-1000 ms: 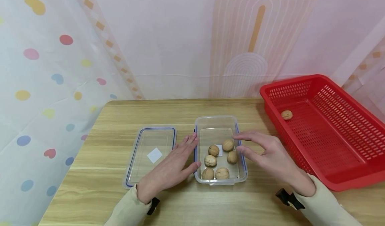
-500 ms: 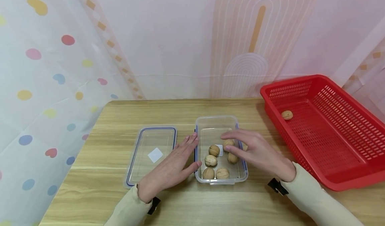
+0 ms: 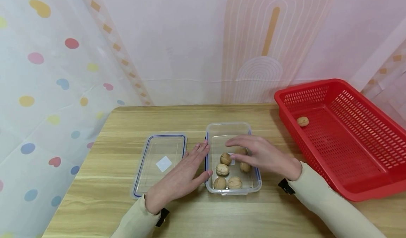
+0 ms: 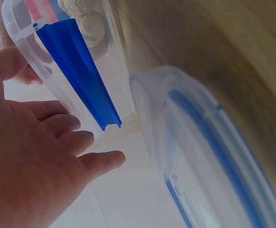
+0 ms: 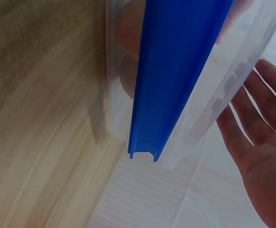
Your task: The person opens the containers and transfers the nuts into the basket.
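Observation:
A clear plastic food container [image 3: 227,126] with blue side clips [image 4: 78,71] stands at the middle of the table, several walnuts [image 3: 235,182] lying in its near half. Along its left wall my left hand [image 3: 179,178] rests with straight fingers, fingertips at the rim. My right hand [image 3: 264,157] reaches in over the right wall, thumb and forefinger apart above the walnuts and partly covering two of them. Nothing shows between those fingers. In the right wrist view the palm of the right hand [image 5: 266,137] is beyond the container's rim, with the fingers spread.
The container's lid [image 3: 150,167], with a blue seal and a white square label, lies flat to the left, partly under my left hand. At the right a red slotted basket [image 3: 336,153] holds one walnut [image 3: 302,121]. A patterned cloth [image 3: 184,48] hangs behind the table.
My right hand has moved left from the container's right rim to over the walnuts inside. The left hand has stayed in place, and the walnuts look unmoved.

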{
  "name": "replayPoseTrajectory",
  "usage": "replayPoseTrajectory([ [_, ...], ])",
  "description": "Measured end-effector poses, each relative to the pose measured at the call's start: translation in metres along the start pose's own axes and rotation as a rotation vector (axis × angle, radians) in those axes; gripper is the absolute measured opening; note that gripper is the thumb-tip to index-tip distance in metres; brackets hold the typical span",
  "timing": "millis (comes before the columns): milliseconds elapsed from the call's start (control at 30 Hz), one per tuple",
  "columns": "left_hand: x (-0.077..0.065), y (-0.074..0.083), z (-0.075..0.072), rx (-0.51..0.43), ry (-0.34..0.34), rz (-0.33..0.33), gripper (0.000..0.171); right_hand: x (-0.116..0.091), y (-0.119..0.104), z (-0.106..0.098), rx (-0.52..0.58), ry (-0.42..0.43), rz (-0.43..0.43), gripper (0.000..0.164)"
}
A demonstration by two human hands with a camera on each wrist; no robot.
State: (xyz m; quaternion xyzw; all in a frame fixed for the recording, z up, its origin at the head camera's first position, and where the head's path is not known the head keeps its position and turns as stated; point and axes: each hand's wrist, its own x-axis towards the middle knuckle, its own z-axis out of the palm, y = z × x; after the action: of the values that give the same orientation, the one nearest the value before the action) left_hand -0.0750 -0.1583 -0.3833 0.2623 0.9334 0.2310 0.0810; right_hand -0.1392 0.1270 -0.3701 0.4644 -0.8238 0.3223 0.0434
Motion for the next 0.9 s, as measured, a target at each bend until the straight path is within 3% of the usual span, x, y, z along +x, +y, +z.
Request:
replayPoseTrajectory([
  [267, 0.000, -0.001, 0.001, 0.003, 0.005, -0.002, 0.077, 0.008, 0.005, -0.001, -0.008, -0.162, 0.081, 0.052],
  [567, 0.000, 0.000, 0.000, -0.001, -0.003, -0.014, 0.077, 0.020, 0.013, 0.006, -0.031, -0.272, 0.084, 0.062],
  [900, 0.000, 0.000, 0.000, -0.012, -0.013, -0.025, 0.077, 0.029, 0.019, 0.012, -0.073, -0.371, 0.106, 0.061],
])
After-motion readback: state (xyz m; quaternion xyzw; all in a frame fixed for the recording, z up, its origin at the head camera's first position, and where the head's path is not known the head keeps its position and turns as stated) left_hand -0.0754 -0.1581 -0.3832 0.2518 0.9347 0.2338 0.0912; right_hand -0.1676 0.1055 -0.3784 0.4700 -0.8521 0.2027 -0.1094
